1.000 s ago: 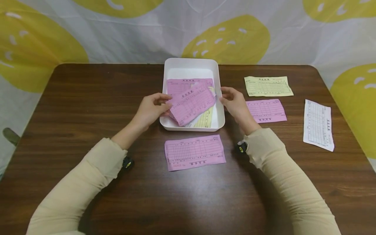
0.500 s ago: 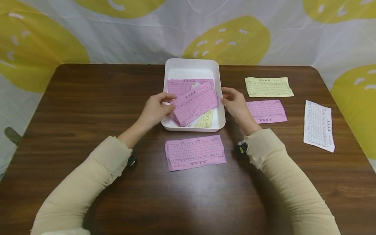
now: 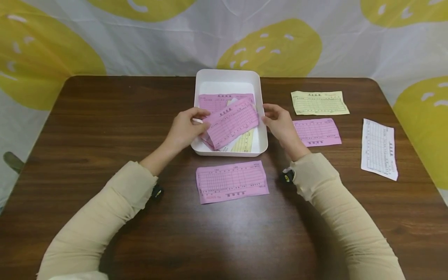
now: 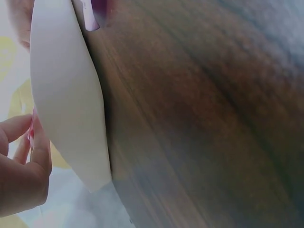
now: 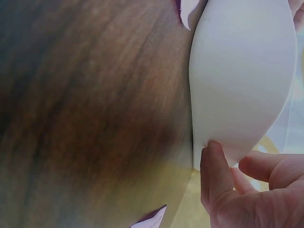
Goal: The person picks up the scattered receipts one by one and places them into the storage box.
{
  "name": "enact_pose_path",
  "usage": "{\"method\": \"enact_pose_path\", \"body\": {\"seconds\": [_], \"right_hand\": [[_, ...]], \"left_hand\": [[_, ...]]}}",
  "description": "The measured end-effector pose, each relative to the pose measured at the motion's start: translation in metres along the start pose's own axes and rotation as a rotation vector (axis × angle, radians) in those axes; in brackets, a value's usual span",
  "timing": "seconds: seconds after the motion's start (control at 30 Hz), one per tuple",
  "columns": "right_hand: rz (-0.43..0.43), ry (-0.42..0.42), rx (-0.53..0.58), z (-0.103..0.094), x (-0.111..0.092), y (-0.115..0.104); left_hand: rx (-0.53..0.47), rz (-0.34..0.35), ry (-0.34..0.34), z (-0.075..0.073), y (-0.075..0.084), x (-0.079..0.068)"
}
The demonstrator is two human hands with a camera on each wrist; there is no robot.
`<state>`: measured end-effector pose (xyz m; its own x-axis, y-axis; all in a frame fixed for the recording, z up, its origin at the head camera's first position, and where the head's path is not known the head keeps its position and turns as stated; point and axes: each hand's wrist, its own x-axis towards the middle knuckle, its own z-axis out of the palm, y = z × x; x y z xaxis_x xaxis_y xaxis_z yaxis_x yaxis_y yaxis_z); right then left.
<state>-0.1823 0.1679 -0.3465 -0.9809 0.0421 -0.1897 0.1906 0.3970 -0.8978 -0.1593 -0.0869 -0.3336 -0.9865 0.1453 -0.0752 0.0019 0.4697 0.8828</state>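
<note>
A white plastic tray (image 3: 229, 153) stands near the table's far edge with several paper slips inside. My left hand (image 3: 185, 126) pinches the left end of a pink receipt slip (image 3: 234, 122) between thumb and fingers, over the tray's left wall. Beneath that slip show another pink slip (image 3: 213, 102), a yellow slip (image 3: 244, 142) and part of a white one. My right hand (image 3: 282, 125) rests its fingertips against the outside of the tray's right wall; the right wrist view shows those fingers (image 5: 218, 166) fairly straight along the white side.
A pink slip (image 3: 232, 182) lies on the brown table (image 3: 224, 237) in front of the tray. To the right are a yellow slip (image 3: 320, 103), another pink slip (image 3: 317, 132) beside my right hand, and a white slip (image 3: 379, 149). A lemon-patterned cloth (image 3: 168, 42) hangs behind.
My left hand has moved slightly right over the tray, and the pink slip it pinches has shifted right a little. My right hand has stayed at the tray's right wall.
</note>
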Motion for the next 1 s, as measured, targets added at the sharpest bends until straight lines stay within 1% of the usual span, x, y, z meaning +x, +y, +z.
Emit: {"method": "enact_pose_path", "body": {"seconds": [0.07, 0.27, 0.47, 0.7, 1.0], "right_hand": [[-0.004, 0.004, -0.002, 0.0, 0.0, -0.001], [0.032, -0.006, -0.021, 0.0, 0.002, -0.003], [0.046, -0.007, -0.02, -0.001, 0.004, -0.002], [0.045, -0.005, -0.018, -0.001, 0.005, 0.001], [0.04, -0.008, -0.03, 0.001, 0.003, 0.0]], "left_hand": [[0.001, 0.004, 0.005, -0.001, 0.0, 0.0], [0.016, 0.014, 0.02, -0.005, 0.003, 0.001], [0.014, 0.012, 0.013, -0.007, 0.005, 0.0], [0.01, 0.013, 0.018, -0.01, 0.004, -0.001], [0.012, 0.033, 0.017, -0.012, -0.001, -0.002]]}}
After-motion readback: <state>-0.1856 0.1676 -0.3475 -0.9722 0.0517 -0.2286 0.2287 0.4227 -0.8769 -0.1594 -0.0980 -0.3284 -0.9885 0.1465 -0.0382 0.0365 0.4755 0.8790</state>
